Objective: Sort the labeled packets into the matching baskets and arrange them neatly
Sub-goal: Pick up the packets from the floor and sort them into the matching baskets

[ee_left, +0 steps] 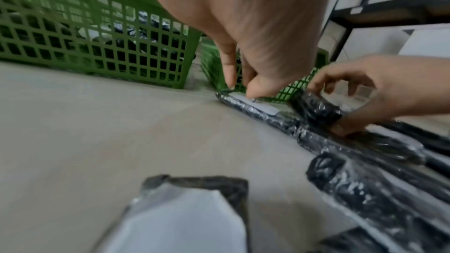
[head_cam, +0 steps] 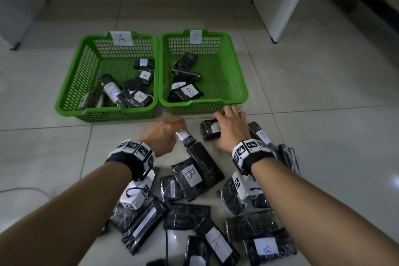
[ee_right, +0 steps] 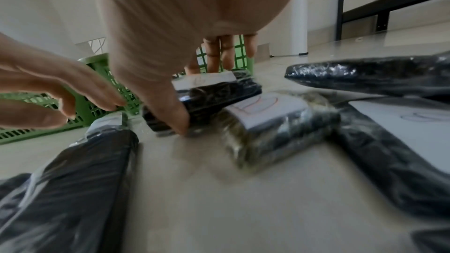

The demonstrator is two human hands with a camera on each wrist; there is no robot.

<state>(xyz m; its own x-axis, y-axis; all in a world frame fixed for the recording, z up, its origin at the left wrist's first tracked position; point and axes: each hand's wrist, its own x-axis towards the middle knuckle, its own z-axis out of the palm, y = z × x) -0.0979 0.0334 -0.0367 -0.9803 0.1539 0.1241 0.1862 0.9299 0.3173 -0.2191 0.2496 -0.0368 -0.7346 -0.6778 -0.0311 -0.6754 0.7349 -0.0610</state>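
Note:
Two green baskets stand side by side on the tiled floor: basket A (head_cam: pixel 71 101) on the left and basket B (head_cam: pixel 239 80) on the right, each holding several black packets. In front of them my left hand (head_cam: pixel 180 130) has its curled fingertips down on the far end of a slim black packet (head_cam: pixel 185 137) (ee_left: pixel 258 109), which lies on the floor. My right hand (head_cam: pixel 218 130) grips a short black packet (head_cam: pixel 207 131) (ee_right: pixel 219 91), thumb at its near end and fingers over the far side. Its white label is too faint to read.
Several more packets lie scattered near me, among them one marked B (head_cam: pixel 190 176) and one marked A (head_cam: pixel 217 242). A white furniture panel (head_cam: pixel 274 17) stands at the back right and a grey cabinet (head_cam: pixel 15 6) at the back left. A cable (head_cam: pixel 21 190) runs along the floor on the left.

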